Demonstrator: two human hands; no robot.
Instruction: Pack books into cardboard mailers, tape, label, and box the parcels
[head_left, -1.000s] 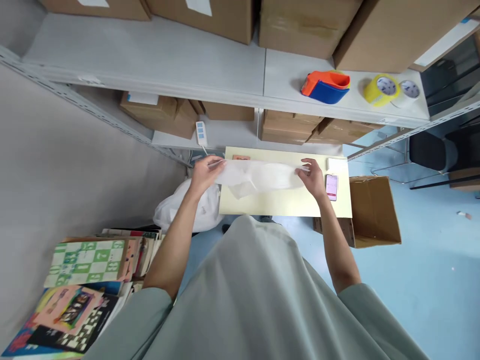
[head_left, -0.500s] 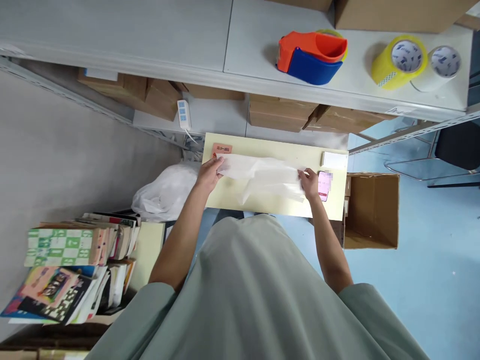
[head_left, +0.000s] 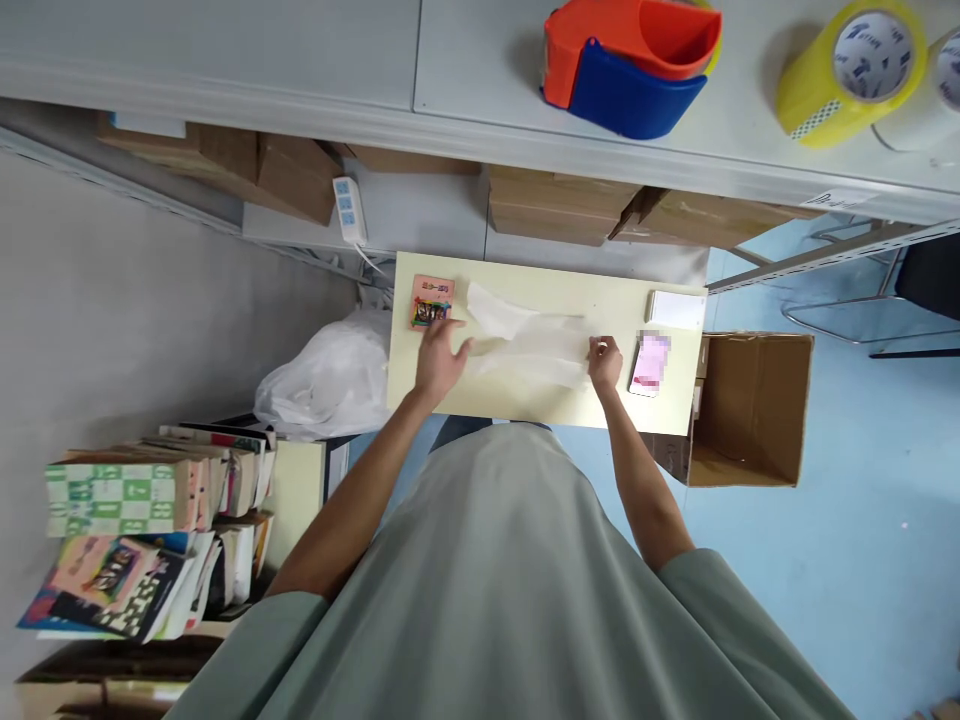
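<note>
Where left hand (head_left: 441,366) gripped, sheet (head_left: 536,338) (white) came loose.

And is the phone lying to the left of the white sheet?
No, the phone lies to the right of the white sheet, beyond the right hand.

Head view: my lens rides on the wearer's head, facing forward and steeply down over the shirt (head_left: 510,570).
Tabletop (head_left: 615,300): I see it from above, mid-frame, its whole length included.
Upper shelf (head_left: 300,50): closer to my lens, cropped by the top edge.
Floor (head_left: 825,570): I see it farthest below, at right.
</note>
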